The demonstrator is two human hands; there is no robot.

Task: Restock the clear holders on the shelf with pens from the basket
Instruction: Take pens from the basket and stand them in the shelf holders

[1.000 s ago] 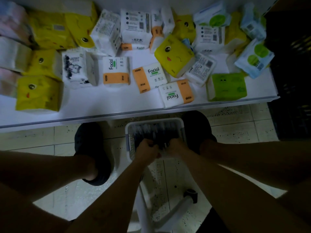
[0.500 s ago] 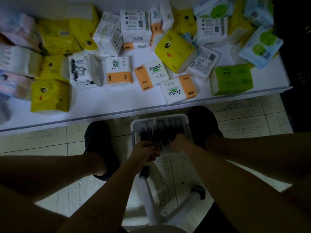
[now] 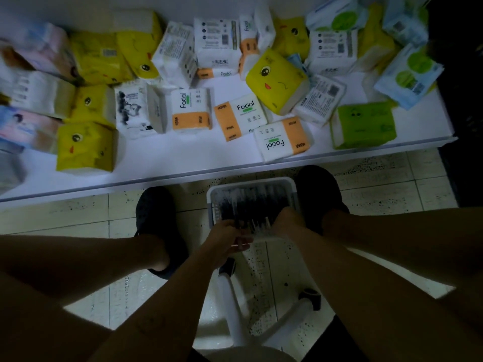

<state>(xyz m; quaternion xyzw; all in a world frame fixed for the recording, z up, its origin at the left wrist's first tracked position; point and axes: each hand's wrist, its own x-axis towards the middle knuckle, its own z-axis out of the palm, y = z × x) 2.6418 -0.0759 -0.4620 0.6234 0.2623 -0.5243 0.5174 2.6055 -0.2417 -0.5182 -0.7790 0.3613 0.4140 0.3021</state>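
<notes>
Pickup step. basket [image 3: 251, 182] sits on floor [image 3: 78, 218], full of pens [image 3: 257, 205]. left hand [image 3: 226, 239] curls round a few pens; right hand [image 3: 287, 223] is among them, grip unclear. Next, probably: lift the bunch to the holders, which are not in view.

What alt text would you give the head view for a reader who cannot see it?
The left hand grips dark pens at a white basket between the person's dark shoes; the right hand reaches into it. Beyond, a white shelf holds many tissue packs.

pens [image 3: 251, 205] blurred, right hand [image 3: 286, 222] fingers hidden
</notes>
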